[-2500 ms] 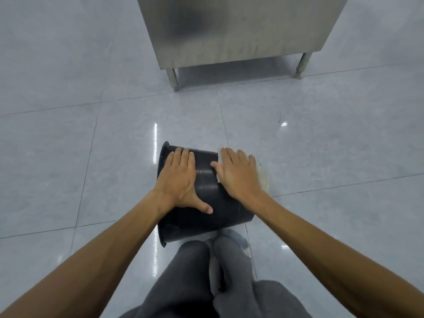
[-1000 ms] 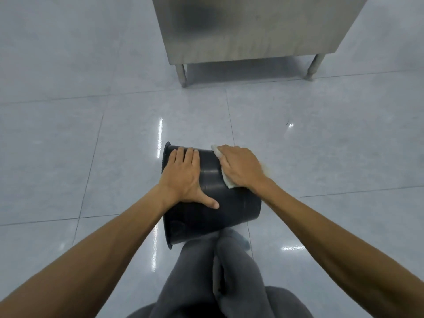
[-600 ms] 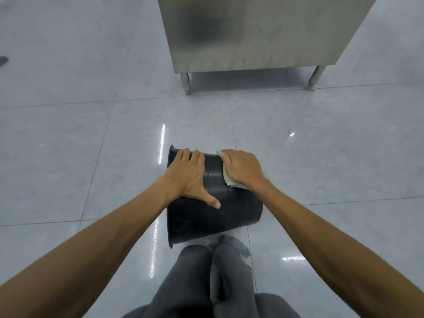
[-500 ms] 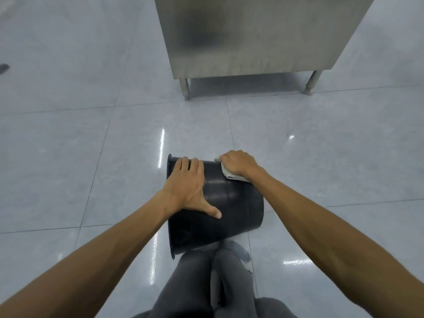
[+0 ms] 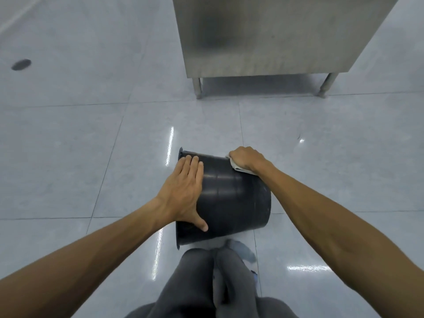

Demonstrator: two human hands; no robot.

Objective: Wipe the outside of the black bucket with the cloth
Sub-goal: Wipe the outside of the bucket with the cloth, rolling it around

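The black bucket [image 5: 234, 198] lies on its side on the tiled floor, rim toward the left, just beyond my knees. My left hand [image 5: 183, 191] rests flat on its curved wall near the rim, fingers together and thumb spread. My right hand [image 5: 246, 160] is curled over the far upper edge of the bucket, pressing a small white cloth [image 5: 238, 168] against the wall. Only a strip of the cloth shows under the palm.
A stainless steel cabinet [image 5: 275, 35] on short legs stands ahead, its front legs about a tile away. Grey glossy floor tiles [image 5: 91, 145] stretch all around. A dark round floor drain [image 5: 21, 64] sits far left. My grey trouser legs [image 5: 206, 283] fill the bottom centre.
My right hand with the cloth has slid from the top of the bucket wall to its far edge and curled over it. My left hand stays on the bucket wall near the rim.
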